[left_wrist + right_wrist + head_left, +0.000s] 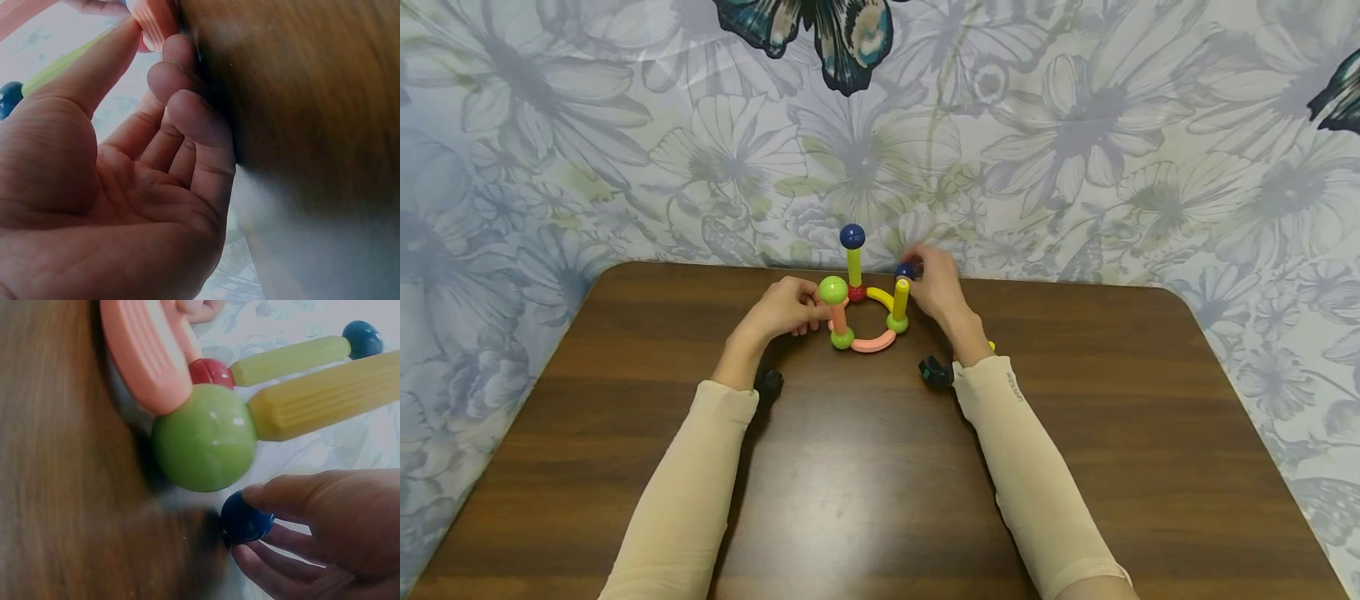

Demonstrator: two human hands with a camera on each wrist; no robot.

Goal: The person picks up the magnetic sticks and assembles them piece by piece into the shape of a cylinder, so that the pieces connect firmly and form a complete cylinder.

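Note:
A ring of curved pieces and balls stands near the table's far edge, with a pink curve in front and a yellow curve behind. Three sticks rise from it: yellow-green topped by a blue ball, pink topped by a green ball, and yellow with a bare top. At the ring's left side my left hand pinches a pink ribbed piece between thumb and finger. My right hand holds another blue ball by the ring's right side.
The brown table meets a flower-patterned cloth at its far edge. Something small and yellow shows partly behind my right wrist. Black devices are at both wrists.

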